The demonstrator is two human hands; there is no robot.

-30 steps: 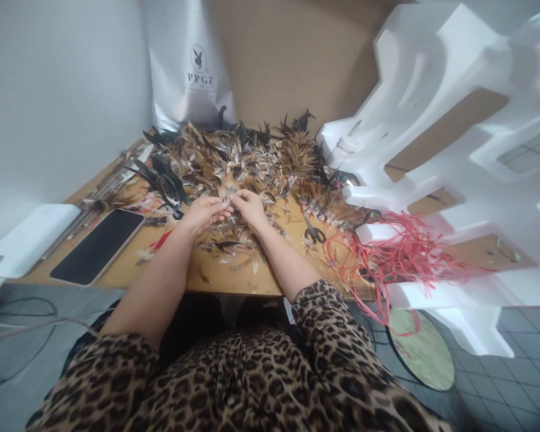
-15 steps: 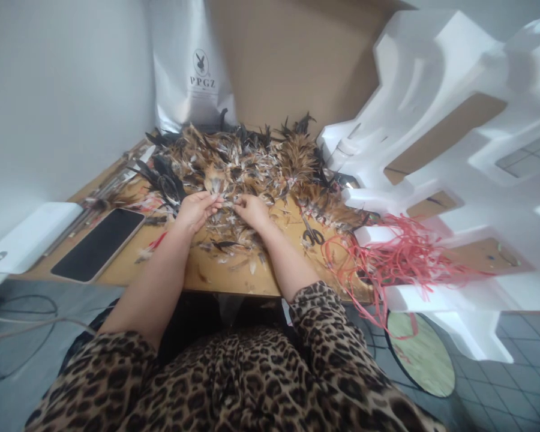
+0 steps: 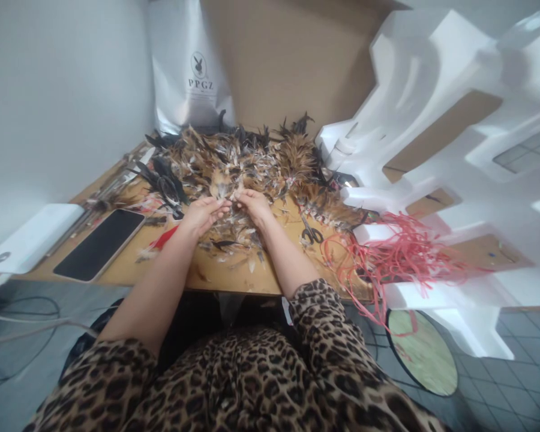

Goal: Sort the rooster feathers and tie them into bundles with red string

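My left hand (image 3: pixel 204 215) pinches a tan feather (image 3: pixel 220 182) by its lower end, with the fluffy part standing up above my fingertips. Close beside it, my right hand (image 3: pixel 254 206) has thumb and fingertips pressed together. A small pale bit shows at those fingertips, too small to make out. Behind both hands spreads a heap of brown, tan and black feathers (image 3: pixel 252 157). A dark bunch of black feathers (image 3: pixel 164 180) lies left of my left hand, and loose feather scraps (image 3: pixel 234 237) lie below my hands.
Black-handled scissors (image 3: pixel 312 234) lie right of my right forearm. Further right are tangled red ribbon strips (image 3: pixel 400 252) and large white foam pieces (image 3: pixel 436 60). A phone (image 3: pixel 99 245) and a white power bank (image 3: pixel 33 237) with a cable lie left. A silver bag (image 3: pixel 189 36) stands behind.
My hands have drawn slightly closer together, the left shifting a little right and down. The tan feather stays at my left fingertips and has moved slightly right.
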